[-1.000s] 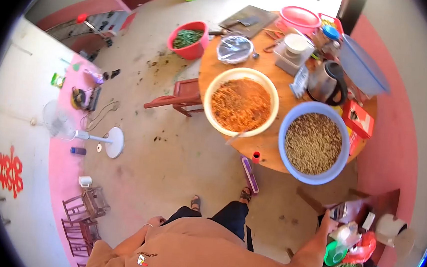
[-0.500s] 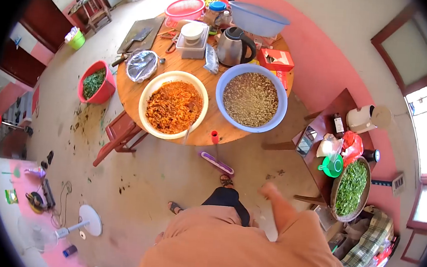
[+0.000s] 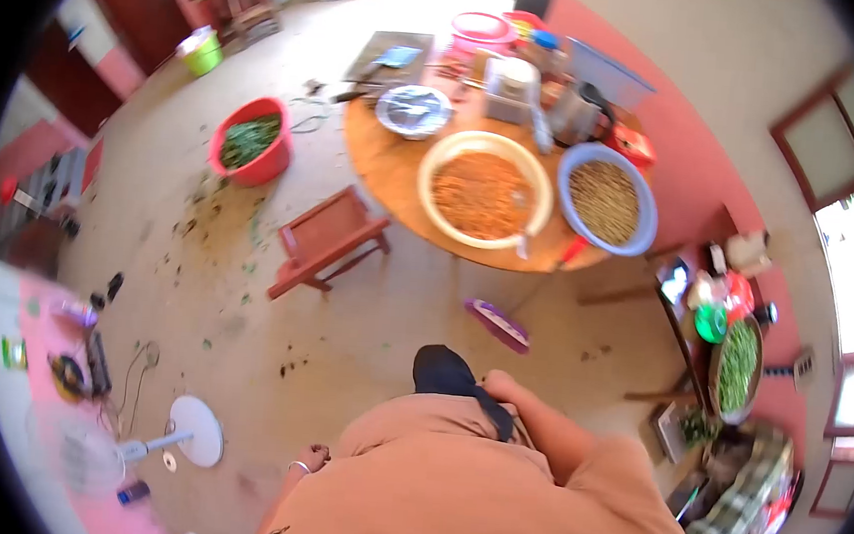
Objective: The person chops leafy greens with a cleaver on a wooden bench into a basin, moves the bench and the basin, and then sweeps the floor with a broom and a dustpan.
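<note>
My left hand [image 3: 312,456], a light band around its wrist, hangs low beside my brown shirt, over bare floor. Its fingers are small and blurred. My right hand [image 3: 500,385] is in front of my body by my raised, dark-clothed knee [image 3: 444,371], its fingers smeared by motion. Both hands are apart from the round wooden table [image 3: 393,189]. On that table stand a cream basin [image 3: 425,207] of orange-red chopped food and a blue basin [image 3: 648,219] of brownish pieces. A purple-headed broom [image 3: 498,325] with a red handle end leans at the table's front edge.
A reddish wooden chair [image 3: 329,239] stands left of the table, with a red bucket [image 3: 273,160] of greens beyond it. At right, a side table holds a basket of greens [image 3: 737,367]. A white fan [image 3: 195,432] is at lower left. Dark scraps dot the floor.
The view has shifted left, so the table and basins appear farther right. My left hand has come into view. My right hand has moved inward, toward my knee.
</note>
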Motion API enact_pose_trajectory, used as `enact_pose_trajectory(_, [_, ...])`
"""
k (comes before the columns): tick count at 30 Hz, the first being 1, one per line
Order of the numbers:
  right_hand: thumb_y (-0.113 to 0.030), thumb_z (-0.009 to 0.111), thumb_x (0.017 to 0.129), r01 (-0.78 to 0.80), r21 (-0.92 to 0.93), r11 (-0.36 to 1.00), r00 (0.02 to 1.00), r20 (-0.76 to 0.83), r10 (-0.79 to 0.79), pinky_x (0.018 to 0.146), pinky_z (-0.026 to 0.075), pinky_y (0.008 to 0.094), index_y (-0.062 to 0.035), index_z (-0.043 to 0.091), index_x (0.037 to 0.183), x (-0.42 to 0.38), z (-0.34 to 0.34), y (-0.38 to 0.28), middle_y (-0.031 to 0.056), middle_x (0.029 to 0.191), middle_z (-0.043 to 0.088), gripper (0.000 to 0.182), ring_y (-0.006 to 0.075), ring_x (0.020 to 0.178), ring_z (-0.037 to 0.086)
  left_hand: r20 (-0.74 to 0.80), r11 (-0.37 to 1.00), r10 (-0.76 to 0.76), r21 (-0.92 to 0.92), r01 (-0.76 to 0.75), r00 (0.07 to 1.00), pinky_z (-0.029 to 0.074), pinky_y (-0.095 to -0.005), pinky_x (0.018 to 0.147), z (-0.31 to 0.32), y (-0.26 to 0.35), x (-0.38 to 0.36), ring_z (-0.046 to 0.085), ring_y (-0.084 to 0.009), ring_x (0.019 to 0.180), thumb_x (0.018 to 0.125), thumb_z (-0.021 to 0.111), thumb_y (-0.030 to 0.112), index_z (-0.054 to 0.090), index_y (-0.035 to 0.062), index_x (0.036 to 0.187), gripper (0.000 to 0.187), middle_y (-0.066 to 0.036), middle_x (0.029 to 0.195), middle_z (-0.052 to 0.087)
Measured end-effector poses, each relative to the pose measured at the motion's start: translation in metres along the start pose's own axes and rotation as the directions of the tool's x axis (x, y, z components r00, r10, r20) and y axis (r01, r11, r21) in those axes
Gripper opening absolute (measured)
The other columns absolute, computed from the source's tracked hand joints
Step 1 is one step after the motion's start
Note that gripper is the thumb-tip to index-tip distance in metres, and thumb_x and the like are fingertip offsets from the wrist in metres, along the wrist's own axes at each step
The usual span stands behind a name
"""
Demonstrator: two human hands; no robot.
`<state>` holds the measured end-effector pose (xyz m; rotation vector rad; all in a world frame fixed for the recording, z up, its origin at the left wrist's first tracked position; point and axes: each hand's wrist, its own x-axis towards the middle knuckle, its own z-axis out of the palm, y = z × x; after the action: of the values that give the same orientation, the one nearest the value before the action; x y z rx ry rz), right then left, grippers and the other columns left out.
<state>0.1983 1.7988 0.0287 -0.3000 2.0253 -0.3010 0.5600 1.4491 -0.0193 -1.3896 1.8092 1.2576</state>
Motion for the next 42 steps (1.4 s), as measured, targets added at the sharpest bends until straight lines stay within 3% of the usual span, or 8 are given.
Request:
enact_pose_trajectory(8, [-0.032,0.055,0.078,0.272,-0.365,0.89,0.96,0.166,-0.225,0.075,0.05,0.0415,-0.0017,0.068,0.087,0.094,-0.044,-0.182,0.0215,0.083,0.065,0.034,0.035,0.081,0.064,-0.125,0.595,-0.273,-0.801,0.065,0.954,0.05,-0.0317,0.056,-0.026,-0.062,-0.013,0.062,-0.02,0.063,0.084,0.054,0.013,0.06,0.0003,0.096,0.019,-0.011,0.082,0.064])
enact_pose_trajectory(11, [-0.028,0.052,0.077,0.252,-0.373,0.893,0.964,0.182,-0.196,0.078,0.05,0.0422,-0.0032,0.068,0.083,0.109,-0.036,-0.267,0.0205,0.084,0.065,0.03,0.0363,0.083,0.062,-0.261,0.941,-0.051,-0.335,-0.041,0.964,0.049,-0.0308,0.055,-0.011,-0.093,-0.028,0.06,-0.0179,0.059,0.083,0.054,0.014,0.061,-0.0003,0.092,0.019,-0.01,0.08,0.064])
enact_pose_trajectory(20, [-0.026,0.054,0.075,0.494,-0.341,0.8,0.868,0.129,-0.48,0.078,0.049,0.0436,-0.0054,0.067,0.084,0.172,0.039,-0.444,0.0202,0.084,0.065,0.026,0.0364,0.083,0.062,-0.252,0.971,-0.17,-0.206,0.119,0.953,0.048,-0.0307,0.054,-0.109,-0.156,0.011,0.059,-0.017,0.058,0.083,0.054,0.015,0.061,-0.0007,0.091,0.019,-0.009,0.079,0.063])
enact_pose_trajectory(25, [-0.025,0.055,0.073,0.483,-0.337,0.808,0.861,0.016,-0.508,0.074,0.049,0.044,-0.0022,0.064,0.078,0.204,0.099,-0.504,0.0204,0.08,0.064,0.025,0.0372,0.081,0.061,-0.646,0.988,0.155,0.109,-0.11,0.747,0.048,-0.0307,0.054,-0.272,-0.169,0.078,0.058,-0.0165,0.057,0.083,0.054,0.015,0.061,-0.0009,0.09,0.019,-0.009,0.079,0.063])
enact_pose_trajectory(27, [-0.023,0.054,0.075,0.471,-0.4,0.786,0.87,0.06,-0.49,0.078,0.049,0.0448,-0.0041,0.066,0.08,0.202,0.115,-0.529,0.0201,0.083,0.064,0.023,0.0365,0.084,0.061,-0.22,0.937,-0.101,-0.348,0.018,0.97,0.048,-0.0298,0.054,-0.389,-0.161,0.121,0.058,-0.0157,0.059,0.083,0.053,0.014,0.061,-0.0003,0.092,0.019,-0.008,0.08,0.063])
enact_pose_trajectory(29, [-0.023,0.054,0.075,0.429,-0.342,0.836,0.875,-0.072,-0.479,0.078,0.048,0.0447,-0.0035,0.065,0.08,0.204,0.114,-0.563,0.0198,0.082,0.064,0.023,0.0363,0.084,0.061,-0.227,0.751,-0.193,-0.661,-0.005,0.954,0.049,-0.0283,0.051,-0.481,-0.127,0.17,0.059,-0.0172,0.059,0.08,0.054,0.008,0.057,0.0026,0.105,0.026,-0.008,0.079,0.062])
enact_pose_trajectory(35, [-0.023,0.054,0.075,0.245,-0.21,0.946,0.966,-0.03,-0.257,0.069,0.052,0.0396,-0.0016,0.067,0.078,0.252,0.059,-0.603,0.0182,0.072,0.064,0.025,0.0313,0.07,0.065,-0.164,0.731,-0.17,-0.683,0.013,0.972,0.05,-0.0272,0.056,-0.559,-0.058,0.264,0.058,-0.0148,0.064,0.082,0.052,0.002,0.056,0.0001,0.099,0.018,-0.007,0.081,0.061])
enact_pose_trajectory(42, [-0.028,0.055,0.073,0.268,-0.504,0.821,0.959,0.057,-0.277,0.074,0.05,0.0417,-0.0062,0.068,0.077,0.409,-0.018,-0.666,0.0153,0.083,0.066,0.026,0.0317,0.079,0.064,-0.122,0.99,0.103,0.105,-0.09,0.987,0.051,-0.0339,0.068,-0.539,-0.023,0.338,0.063,-0.0197,0.077,0.083,0.057,0.021,0.065,0.0047,0.093,0.02,-0.012,0.088,0.066])
